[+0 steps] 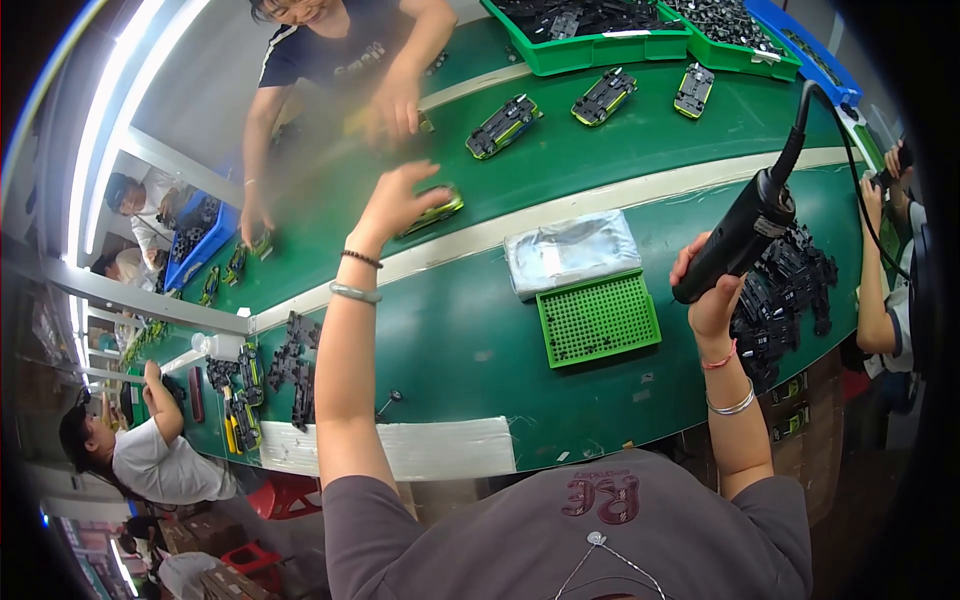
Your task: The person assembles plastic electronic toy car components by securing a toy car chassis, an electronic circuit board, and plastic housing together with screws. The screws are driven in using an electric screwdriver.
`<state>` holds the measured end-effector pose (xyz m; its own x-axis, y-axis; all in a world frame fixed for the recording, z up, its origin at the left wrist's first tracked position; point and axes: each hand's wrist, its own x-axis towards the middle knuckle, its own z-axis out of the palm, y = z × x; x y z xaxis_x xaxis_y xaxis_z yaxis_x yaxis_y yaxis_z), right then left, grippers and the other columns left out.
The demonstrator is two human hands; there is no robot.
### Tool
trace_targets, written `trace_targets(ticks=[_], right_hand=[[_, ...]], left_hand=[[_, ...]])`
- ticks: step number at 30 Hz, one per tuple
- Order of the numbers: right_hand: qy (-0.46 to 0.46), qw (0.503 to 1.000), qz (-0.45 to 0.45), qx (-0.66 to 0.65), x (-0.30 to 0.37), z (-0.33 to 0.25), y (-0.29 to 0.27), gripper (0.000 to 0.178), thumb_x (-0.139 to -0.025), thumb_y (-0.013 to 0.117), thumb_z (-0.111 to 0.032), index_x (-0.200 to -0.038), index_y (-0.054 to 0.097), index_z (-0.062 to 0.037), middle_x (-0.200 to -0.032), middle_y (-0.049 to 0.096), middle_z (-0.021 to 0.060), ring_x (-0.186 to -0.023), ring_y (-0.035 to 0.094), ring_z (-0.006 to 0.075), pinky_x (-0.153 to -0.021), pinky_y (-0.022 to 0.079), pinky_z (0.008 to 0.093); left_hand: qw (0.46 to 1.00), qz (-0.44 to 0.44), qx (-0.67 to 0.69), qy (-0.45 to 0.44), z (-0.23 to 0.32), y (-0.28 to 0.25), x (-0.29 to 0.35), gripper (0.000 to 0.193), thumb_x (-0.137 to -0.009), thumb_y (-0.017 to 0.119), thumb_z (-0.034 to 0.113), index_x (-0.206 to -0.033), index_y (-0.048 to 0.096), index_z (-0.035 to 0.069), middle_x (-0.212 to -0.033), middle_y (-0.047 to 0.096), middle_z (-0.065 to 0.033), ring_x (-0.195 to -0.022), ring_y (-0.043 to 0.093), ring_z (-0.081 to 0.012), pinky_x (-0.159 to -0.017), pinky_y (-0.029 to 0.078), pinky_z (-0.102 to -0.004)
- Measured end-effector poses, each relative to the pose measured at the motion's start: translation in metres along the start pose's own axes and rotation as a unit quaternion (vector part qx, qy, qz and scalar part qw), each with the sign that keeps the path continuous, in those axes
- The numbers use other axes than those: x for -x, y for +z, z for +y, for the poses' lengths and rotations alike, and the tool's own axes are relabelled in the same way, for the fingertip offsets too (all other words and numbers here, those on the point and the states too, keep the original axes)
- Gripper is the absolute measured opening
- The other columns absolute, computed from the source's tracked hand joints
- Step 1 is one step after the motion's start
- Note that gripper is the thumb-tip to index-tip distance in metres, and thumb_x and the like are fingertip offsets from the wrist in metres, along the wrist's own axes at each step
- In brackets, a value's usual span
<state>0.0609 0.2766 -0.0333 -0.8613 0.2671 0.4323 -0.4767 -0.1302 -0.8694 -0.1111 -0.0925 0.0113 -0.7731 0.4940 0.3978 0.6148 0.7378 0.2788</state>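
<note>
My left hand [398, 197] reaches over the far strip of the green table, fingers apart. Just beside its fingers lies a yellow-green toy car [440, 207]; whether they touch it is hard to tell. Raised at the right, my right hand [712, 295] is wrapped round a black electric screwdriver [735, 240] with a cord from its upper end. Between my arms sit a green perforated tray [648, 312] with small dark pieces in its holes and a silvery plastic-wrapped packet [570, 252]. Black plastic parts [785, 290] are heaped beyond the screwdriver.
Upturned toy cars [503, 126] lie along the far strip. Green bins [610, 50] of black parts stand behind them. Opposite, a co-worker's blurred hand [397, 105] is near my left hand. Pale rails [470, 240] cross the table; a white sheet [440, 448] lines its near edge.
</note>
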Motion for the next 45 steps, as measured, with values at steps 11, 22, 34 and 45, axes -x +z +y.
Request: trace_targets(ticks=[11, 22, 34, 45], right_hand=[[0.001, 1.0, -0.008, -0.007, 0.004, 0.006, -0.001, 0.082, -0.068, 0.048, -0.078, -0.09, 0.047, 0.0007, -0.065, 0.049, 0.0063, -0.056, 0.051, 0.0128, -0.051, 0.04, 0.0232], [0.0, 0.999, -0.031, 0.034, 0.005, 0.001, -0.003, 0.077, -0.072, 0.05, -0.072, -0.095, 0.047, 0.0012, -0.074, 0.052, 0.0063, -0.067, 0.052, 0.0141, -0.062, 0.043, 0.0261], [0.03, 0.995, -0.058, 0.071, -0.006, 0.011, -0.024, 0.087, -0.074, 0.044, -0.074, -0.104, 0.044, 0.0079, -0.086, 0.052, 0.0149, -0.082, 0.053, 0.0242, -0.081, 0.043, 0.036], [0.016, 0.996, -0.068, 0.062, -0.014, 0.014, -0.005, 0.088, -0.065, 0.052, -0.077, -0.096, 0.044, 0.0046, -0.078, 0.051, 0.0136, -0.073, 0.052, 0.024, -0.079, 0.045, 0.0361]], left_hand=[[0.993, -0.1, 0.027, 0.059, 0.082, 0.102, -0.092, 0.037, -0.08, 0.063, 0.026, -0.112, 0.059, 0.008, -0.111, 0.057, -0.0181, -0.104, 0.053, -0.0342, -0.089, 0.044, -0.0396], [0.933, -0.137, -0.31, -0.122, -0.023, -0.064, 0.077, 0.033, -0.066, 0.067, 0.006, -0.096, 0.053, 0.009, -0.091, 0.057, -0.0144, -0.093, 0.055, -0.0316, -0.078, 0.048, -0.0407], [0.836, 0.165, -0.147, -0.502, 0.098, -0.221, 0.391, 0.037, -0.074, 0.07, 0.017, -0.105, 0.055, 0.004, -0.095, 0.063, -0.0111, -0.088, 0.059, -0.0188, -0.076, 0.048, -0.0306], [0.52, 0.348, -0.153, -0.765, 0.221, -0.086, 0.752, 0.038, -0.079, 0.066, 0.013, -0.111, 0.048, 0.004, -0.098, 0.059, -0.0081, -0.089, 0.057, -0.0174, -0.075, 0.048, -0.031]])
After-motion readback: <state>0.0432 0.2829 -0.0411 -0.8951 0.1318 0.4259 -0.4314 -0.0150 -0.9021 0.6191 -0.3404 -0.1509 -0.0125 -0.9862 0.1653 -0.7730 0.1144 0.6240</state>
